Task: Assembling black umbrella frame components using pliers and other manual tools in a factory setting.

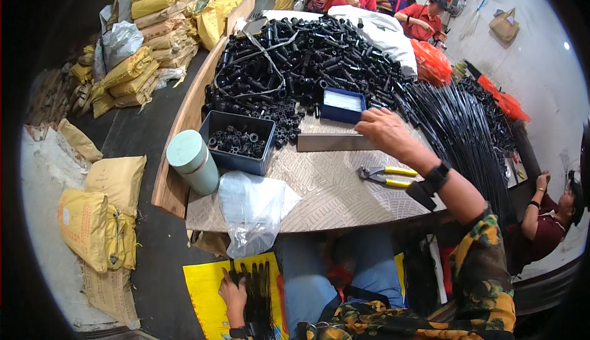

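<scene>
My left hand (233, 295) is low by my left thigh, its fingers curled at the edge of several slender black rods (261, 291). These rods lie on a yellow sack (206, 300). Over the table, my right hand (387, 130) is closed, fingertips together at the right end of a flat grey metal strip (332, 143). Whatever is between those fingertips is too small to make out. Just behind that hand sits a small blue box (347, 116) with pale contents. Pincers with yellow handles (388, 176) lie nearer me on the patterned tabletop (332, 192).
Black tubular parts (313, 57) are heaped across the far table, with long thin black rods (455, 131) on the right. A dark bin of small parts (243, 140), a green flask (193, 162) and a plastic bag (252, 208) stand left. People work beyond.
</scene>
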